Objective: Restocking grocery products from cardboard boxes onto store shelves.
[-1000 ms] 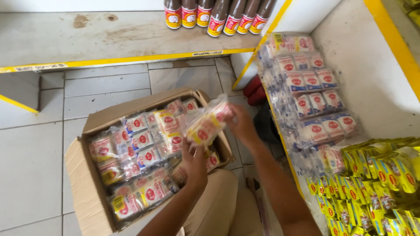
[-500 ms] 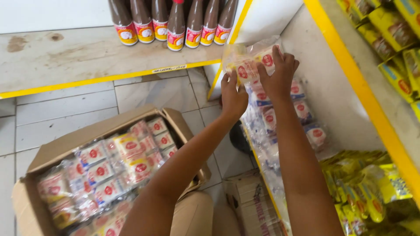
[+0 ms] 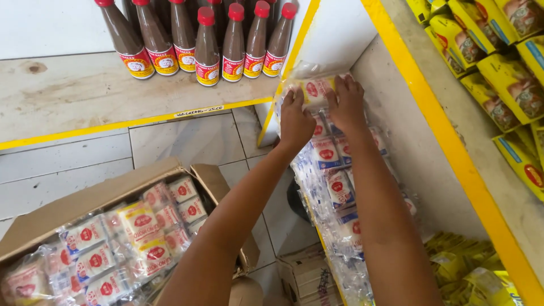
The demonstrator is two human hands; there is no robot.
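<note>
Both hands press a clear packet onto the far end of a shelf row.

The left hand [image 3: 296, 118] and right hand [image 3: 347, 101] clasp the packet [image 3: 315, 89] from either side, seemingly to seat it square against the wall atop the row of packets [image 3: 334, 187]. An open cardboard box [image 3: 68, 209] of similar packets sits on the floor, handy for reaching. Fingertips are partly hidden behind the wrapping; brown bottles [image 3: 207, 42] are cut off above.

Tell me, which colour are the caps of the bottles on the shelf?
Red. The caps of the brown bottles show in the head view.
</note>
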